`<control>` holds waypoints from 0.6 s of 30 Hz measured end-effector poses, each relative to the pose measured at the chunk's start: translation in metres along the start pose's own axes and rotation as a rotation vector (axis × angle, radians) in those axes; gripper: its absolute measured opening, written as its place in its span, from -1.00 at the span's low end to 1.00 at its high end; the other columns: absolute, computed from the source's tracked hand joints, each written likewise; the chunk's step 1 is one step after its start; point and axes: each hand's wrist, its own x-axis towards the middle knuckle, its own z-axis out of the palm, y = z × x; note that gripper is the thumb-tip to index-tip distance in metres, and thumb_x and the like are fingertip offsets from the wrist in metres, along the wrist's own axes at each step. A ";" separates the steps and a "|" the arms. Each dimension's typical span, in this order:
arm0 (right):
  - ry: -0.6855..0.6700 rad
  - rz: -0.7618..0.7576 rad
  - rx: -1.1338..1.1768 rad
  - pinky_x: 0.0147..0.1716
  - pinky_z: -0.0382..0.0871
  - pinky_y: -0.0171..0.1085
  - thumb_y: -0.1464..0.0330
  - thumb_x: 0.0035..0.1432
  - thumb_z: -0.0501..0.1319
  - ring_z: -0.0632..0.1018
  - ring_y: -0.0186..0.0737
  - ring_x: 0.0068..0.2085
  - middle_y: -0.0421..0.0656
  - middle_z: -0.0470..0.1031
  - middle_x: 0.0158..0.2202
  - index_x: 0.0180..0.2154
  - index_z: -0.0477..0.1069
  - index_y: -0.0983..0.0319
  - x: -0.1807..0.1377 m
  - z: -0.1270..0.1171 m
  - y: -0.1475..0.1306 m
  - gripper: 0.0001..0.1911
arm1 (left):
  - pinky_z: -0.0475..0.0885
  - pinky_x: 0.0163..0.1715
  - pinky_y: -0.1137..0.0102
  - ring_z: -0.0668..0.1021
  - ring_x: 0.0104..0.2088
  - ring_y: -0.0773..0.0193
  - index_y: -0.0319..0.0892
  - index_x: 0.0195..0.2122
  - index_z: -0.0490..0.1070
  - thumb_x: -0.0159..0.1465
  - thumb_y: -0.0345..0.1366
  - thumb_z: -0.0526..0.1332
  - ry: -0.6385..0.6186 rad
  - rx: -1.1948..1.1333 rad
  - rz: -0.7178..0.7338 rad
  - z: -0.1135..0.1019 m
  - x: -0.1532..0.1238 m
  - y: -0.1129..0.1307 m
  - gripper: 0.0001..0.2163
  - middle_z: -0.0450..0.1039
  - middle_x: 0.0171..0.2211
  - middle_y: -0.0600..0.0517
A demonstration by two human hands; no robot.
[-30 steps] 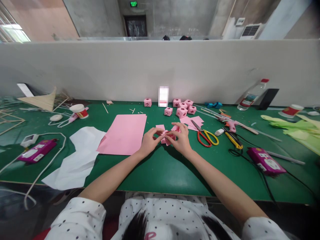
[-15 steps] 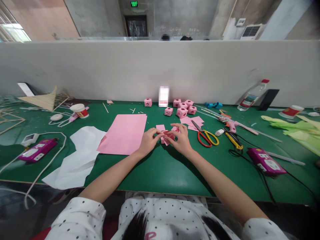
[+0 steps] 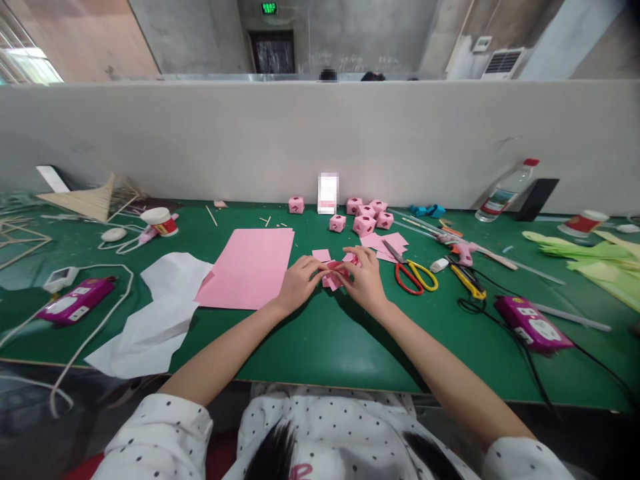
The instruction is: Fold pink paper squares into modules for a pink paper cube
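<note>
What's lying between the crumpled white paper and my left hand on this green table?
Large, flat pink paper lies between the crumpled white paper and your left hand, as the head view shows.

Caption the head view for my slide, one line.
Left hand and right hand hold pink paper over a green table, pink boxes behind and scissors to the right.

Head-worn view, forward and down

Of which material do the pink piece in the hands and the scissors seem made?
Pink piece: matte surface, thin flaps suggest paper or card. Scissors: grey, faintly shiny blades look metal; evenly coloured red and yellow handles are probably plastic.
</note>
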 end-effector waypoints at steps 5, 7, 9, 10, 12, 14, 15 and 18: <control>-0.027 -0.090 -0.093 0.09 0.27 0.12 0.35 0.21 0.24 0.24 0.09 0.20 -0.05 0.39 0.11 -0.31 0.55 0.13 0.000 -0.002 0.000 -0.90 | 0.40 -0.14 0.31 0.49 -0.18 0.23 -0.13 -0.25 0.48 0.36 -0.22 0.14 0.008 0.008 -0.006 -0.001 0.001 0.000 -0.84 0.51 -0.28 0.01; -0.063 -0.110 -0.118 0.10 0.24 0.16 0.38 0.20 0.24 0.23 0.11 0.22 -0.05 0.37 0.14 -0.29 0.54 0.13 -0.001 -0.002 -0.002 -0.91 | 0.40 -0.14 0.31 0.49 -0.18 0.23 -0.13 -0.25 0.48 0.36 -0.22 0.14 0.000 0.002 -0.011 -0.001 0.001 0.001 -0.84 0.50 -0.28 0.02; -0.079 -0.118 -0.129 0.11 0.22 0.18 0.42 0.21 0.22 0.22 0.11 0.23 -0.04 0.37 0.14 -0.26 0.52 0.14 0.000 -0.002 -0.004 -0.89 | 0.40 -0.13 0.32 0.49 -0.18 0.23 -0.13 -0.25 0.47 0.36 -0.22 0.14 -0.002 -0.014 -0.021 -0.001 0.001 0.002 -0.84 0.49 -0.28 0.02; -0.078 -0.117 -0.126 0.11 0.22 0.17 0.43 0.21 0.21 0.23 0.10 0.23 -0.04 0.37 0.14 -0.25 0.52 0.15 0.000 -0.003 -0.004 -0.88 | 0.41 -0.15 0.33 0.50 -0.17 0.24 -0.13 -0.24 0.47 0.36 -0.21 0.15 0.000 -0.028 -0.035 -0.001 0.001 0.003 -0.85 0.49 -0.27 0.02; -0.063 -0.105 -0.106 0.12 0.22 0.16 0.45 0.22 0.19 0.24 0.09 0.22 -0.04 0.39 0.13 -0.26 0.51 0.16 0.000 -0.003 -0.005 -0.87 | 0.43 -0.21 0.37 0.50 -0.17 0.25 -0.13 -0.15 0.45 0.34 -0.19 0.17 0.010 -0.069 -0.084 -0.001 0.001 0.004 -0.83 0.46 -0.22 0.00; -0.034 -0.083 -0.081 0.11 0.24 0.14 0.43 0.24 0.17 0.26 0.08 0.21 -0.04 0.41 0.10 -0.27 0.51 0.17 0.001 -0.003 -0.005 -0.86 | 0.45 -0.29 0.40 0.52 -0.19 0.26 -0.13 -0.03 0.40 0.29 -0.16 0.23 0.011 -0.115 -0.153 -0.001 0.002 0.005 -0.73 0.44 -0.17 -0.02; -0.020 -0.072 -0.068 0.11 0.24 0.14 0.42 0.25 0.16 0.27 0.07 0.20 -0.04 0.43 0.08 -0.28 0.51 0.17 0.001 -0.003 -0.005 -0.86 | 0.45 -0.33 0.41 0.52 -0.20 0.26 -0.13 0.01 0.38 0.25 -0.16 0.27 0.002 -0.141 -0.190 -0.001 0.003 0.006 -0.67 0.44 -0.15 -0.03; 0.001 -0.060 -0.032 0.10 0.25 0.13 0.40 0.26 0.17 0.29 0.06 0.18 -0.04 0.46 0.04 -0.31 0.51 0.16 0.002 -0.001 -0.005 -0.86 | 0.46 -0.37 0.43 0.55 -0.18 0.22 -0.15 0.00 0.37 0.19 -0.19 0.31 -0.063 -0.248 -0.312 0.003 0.003 0.005 -0.63 0.48 -0.14 -0.04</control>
